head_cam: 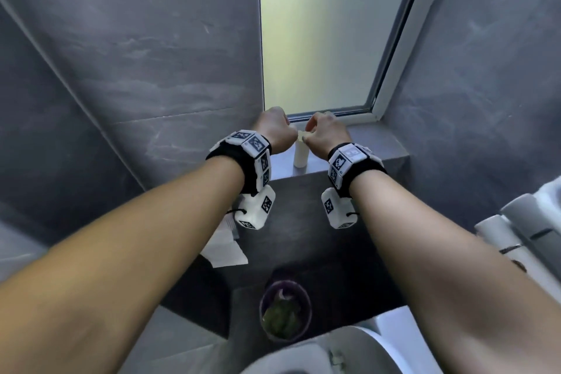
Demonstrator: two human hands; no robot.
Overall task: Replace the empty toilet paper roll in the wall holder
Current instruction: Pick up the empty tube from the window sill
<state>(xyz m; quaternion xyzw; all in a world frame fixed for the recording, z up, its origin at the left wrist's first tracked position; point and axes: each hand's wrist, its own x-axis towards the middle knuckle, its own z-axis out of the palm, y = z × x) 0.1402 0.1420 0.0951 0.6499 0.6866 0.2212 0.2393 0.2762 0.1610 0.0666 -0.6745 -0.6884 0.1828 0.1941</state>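
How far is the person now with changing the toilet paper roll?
Little looks finished. Both hands, the left hand and the right hand, are up at the window ledge, pinching something small and pale above a white tube that stands on the ledge. Paper hangs low on the left wall, but the holder itself is hidden. A fresh roll is not yet in hand, and mounting it remains.

A window (315,33) filled the upper centre of the frame, with a sill (376,143) running below it. On the sill stood an upright tube (300,156), directly beneath 2 hands, the left hand (274,130) just left of the right hand (326,135). Lower centre sat a bin (285,310), with hanging paper (226,247) to its upper left. A toilet (318,352) lay at the bottom edge.
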